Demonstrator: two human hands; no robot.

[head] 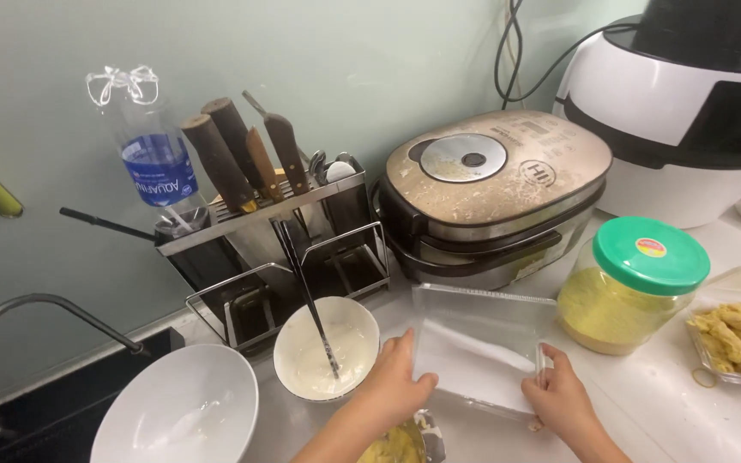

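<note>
Fingers of left hand curled on near left edge of clear plastic tray; right hand pinched its near right corner. Tray sat on bench, holding white powder. At nine o'clock, small white bowl with utensil leaning in it; at two o'clock, green-lidded jar. Risk judged: a tilted or jerked tray could spill powder, or bump the bowl just beside it.

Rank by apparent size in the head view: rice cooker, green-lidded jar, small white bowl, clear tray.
1. rice cooker
2. clear tray, held by left hand and right hand
3. green-lidded jar
4. small white bowl; these last two look close.
</note>
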